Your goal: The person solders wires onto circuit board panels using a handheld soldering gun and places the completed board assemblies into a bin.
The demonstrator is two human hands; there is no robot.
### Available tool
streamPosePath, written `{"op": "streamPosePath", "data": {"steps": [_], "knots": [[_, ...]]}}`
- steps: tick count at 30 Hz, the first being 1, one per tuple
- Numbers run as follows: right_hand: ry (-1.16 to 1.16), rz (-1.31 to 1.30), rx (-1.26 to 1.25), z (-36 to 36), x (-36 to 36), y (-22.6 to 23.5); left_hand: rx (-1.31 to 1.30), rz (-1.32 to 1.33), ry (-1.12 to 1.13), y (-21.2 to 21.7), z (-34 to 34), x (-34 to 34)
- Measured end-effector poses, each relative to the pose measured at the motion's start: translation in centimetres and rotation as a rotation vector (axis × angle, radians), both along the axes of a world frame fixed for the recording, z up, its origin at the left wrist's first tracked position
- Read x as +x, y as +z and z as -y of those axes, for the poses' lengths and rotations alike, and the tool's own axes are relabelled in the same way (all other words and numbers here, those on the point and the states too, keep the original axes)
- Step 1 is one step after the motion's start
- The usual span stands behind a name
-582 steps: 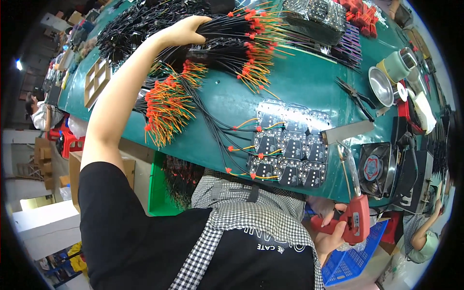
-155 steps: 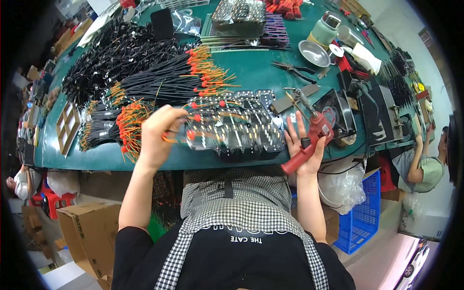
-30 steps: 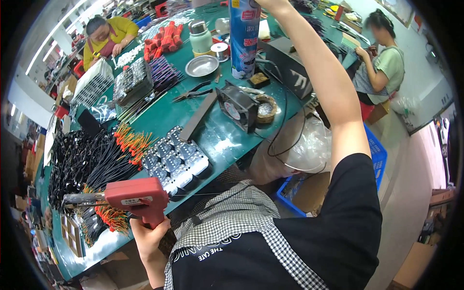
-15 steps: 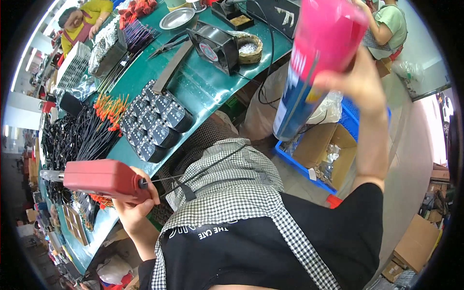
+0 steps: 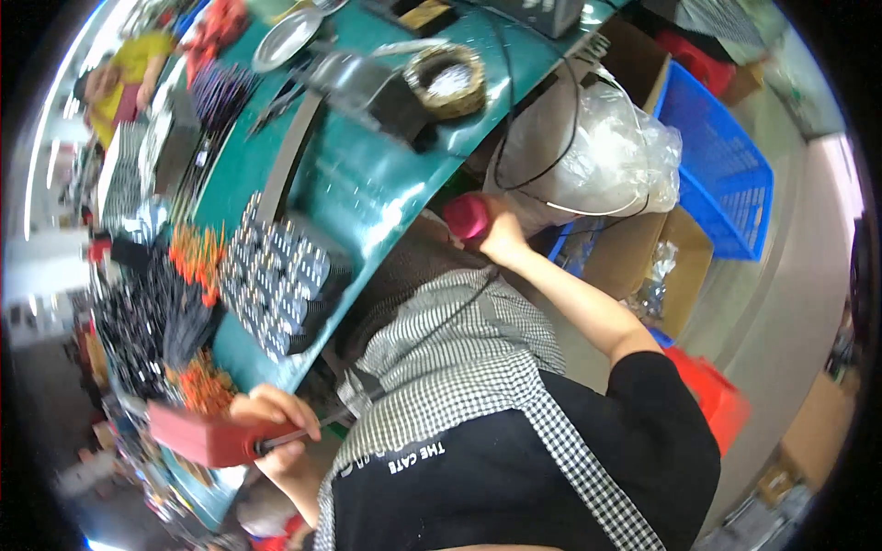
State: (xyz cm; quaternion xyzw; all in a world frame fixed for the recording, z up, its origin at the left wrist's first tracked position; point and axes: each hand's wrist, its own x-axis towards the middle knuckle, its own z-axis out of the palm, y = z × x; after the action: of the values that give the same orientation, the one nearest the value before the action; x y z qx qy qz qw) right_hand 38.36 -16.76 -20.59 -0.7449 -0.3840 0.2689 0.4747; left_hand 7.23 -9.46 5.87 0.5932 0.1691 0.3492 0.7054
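My left hand is closed around a red corded hand tool, its body pointing left past the table's near edge. A dark cord runs from the tool's right end toward my apron. Low beside the table edge, next to my lap, my right hand grips an aerosol can by its pink top; the rest of the can is hidden. Between the hands, on the green table, stands a tight block of black round parts with small metal contacts on top. A long grey bar touches its far end.
Black cables and orange-tipped wires lie to the left. A black fan and a tape roll stand farther back. Right of the table are a plastic bag, a blue crate and a cardboard box. Another person sits far left.
My right hand has brought the aerosol can down from high on the right to beside the table edge. The red tool has dropped nearer to me, still in my left hand.
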Motion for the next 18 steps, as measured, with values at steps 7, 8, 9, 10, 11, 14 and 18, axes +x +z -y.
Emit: {"op": "streamPosePath", "data": {"steps": [7,8,9,10,11,14,18], "knots": [[0.015,0.243,0.344,-6.7,-0.6,-10.3,0.136,-0.245,0.174,0.8,-0.4,1.7],[0.010,0.223,0.278,-7.4,-0.6,-11.4,0.195,-0.304,0.198,0.9,-0.5,1.9],[0.031,0.181,0.126,-8.0,-0.5,-12.4,0.193,-0.345,0.226,1.0,-0.7,2.2],[0.005,0.194,0.207,-8.6,-0.4,-13.4,0.181,-0.364,0.235,1.0,-0.8,2.4],[0.027,0.236,0.190,-9.2,-0.3,-14.1,0.174,-0.381,0.230,0.9,-0.9,2.7],[0.047,0.217,0.278,-10.5,0.6,-15.5,0.141,-0.393,0.224,0.7,-1.3,3.6],[0.064,-0.172,0.009,-10.9,2.5,-15.5,0.148,-0.506,0.230,0.7,-1.6,4.9]]}}
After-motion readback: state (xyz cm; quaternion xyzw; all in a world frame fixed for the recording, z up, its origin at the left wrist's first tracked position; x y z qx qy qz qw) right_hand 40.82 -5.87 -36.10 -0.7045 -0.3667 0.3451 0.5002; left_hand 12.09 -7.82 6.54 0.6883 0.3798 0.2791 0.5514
